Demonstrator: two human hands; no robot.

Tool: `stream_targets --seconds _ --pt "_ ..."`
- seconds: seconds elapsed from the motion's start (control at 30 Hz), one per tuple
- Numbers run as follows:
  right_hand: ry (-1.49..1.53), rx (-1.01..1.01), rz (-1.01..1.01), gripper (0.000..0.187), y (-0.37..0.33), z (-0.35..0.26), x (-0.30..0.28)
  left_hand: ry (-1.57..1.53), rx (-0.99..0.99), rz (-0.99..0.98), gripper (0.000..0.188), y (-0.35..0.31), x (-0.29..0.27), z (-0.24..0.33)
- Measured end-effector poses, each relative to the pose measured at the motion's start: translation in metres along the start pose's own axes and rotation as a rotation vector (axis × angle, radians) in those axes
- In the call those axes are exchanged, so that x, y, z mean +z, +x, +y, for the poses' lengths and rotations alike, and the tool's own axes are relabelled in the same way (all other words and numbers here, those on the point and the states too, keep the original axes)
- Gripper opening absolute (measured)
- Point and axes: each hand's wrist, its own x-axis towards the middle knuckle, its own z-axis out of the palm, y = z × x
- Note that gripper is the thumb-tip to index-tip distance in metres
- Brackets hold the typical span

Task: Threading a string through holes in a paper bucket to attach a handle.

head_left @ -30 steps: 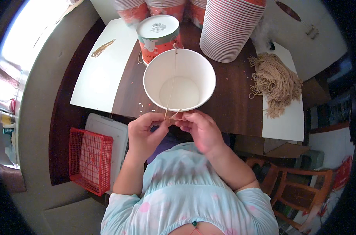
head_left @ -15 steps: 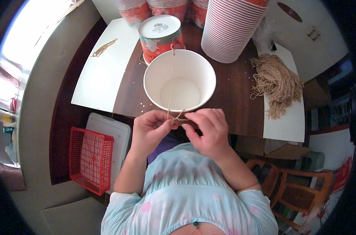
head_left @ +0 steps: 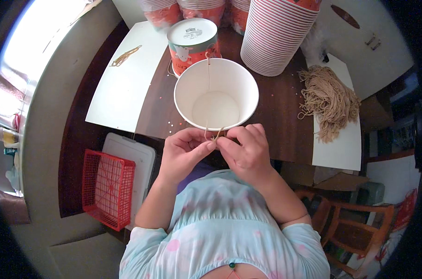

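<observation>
Our left fingers (head_left: 202,149) and right fingers (head_left: 230,147) pinch the cord (head_left: 220,133), which we judge light, limp, best gripped near the tub (head_left: 227,88).

White bucket (head_left: 234,88), tan string (head_left: 219,134), pink-spotted pale-blue top (head_left: 220,232)

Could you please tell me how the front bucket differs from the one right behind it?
The front bucket has its mouth up, while the rear bucket stands upside down. The front bucket shows its plain white inside; the rear bucket, its patterned red-and-green side. Both are round.
</observation>
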Motion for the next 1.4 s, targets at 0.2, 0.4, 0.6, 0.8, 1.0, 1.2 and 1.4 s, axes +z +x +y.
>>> stream_targets --seconds 0.2,0.4,0.6,0.8,1.0,1.2,1.4 --pt "-0.032 -0.031 -0.018 0.011 -0.001 0.0 -0.002 0.049 0.018 0.157 0.009 0.0 0.007 -0.003" --pt "-0.023 -0.02 -0.003 0.013 -0.001 0.002 -0.003 0.103 0.013 0.235 0.006 -0.001 0.006 -0.007" --pt "-0.024 -0.018 -0.002 0.014 -0.003 0.003 -0.005 0.103 0.048 0.224 0.003 -0.001 0.004 -0.008" --pt "-0.013 0.015 0.012 0.022 -0.002 0.002 -0.009 -0.003 0.028 0.162 0.008 -0.001 0.009 -0.005" --pt "-0.054 -0.056 0.018 0.009 0.0 0.0 -0.008 0.03 0.024 0.085 0.017 -0.001 0.015 -0.008" --pt "-0.059 -0.064 -0.043 0.009 -0.002 0.003 -0.011 0.142 0.006 0.132 0.009 -0.001 0.012 -0.005" --pt "-0.018 -0.051 -0.054 0.02 -0.003 0.003 -0.009 0.206 0.069 0.227 0.007 -0.003 0.012 -0.008"
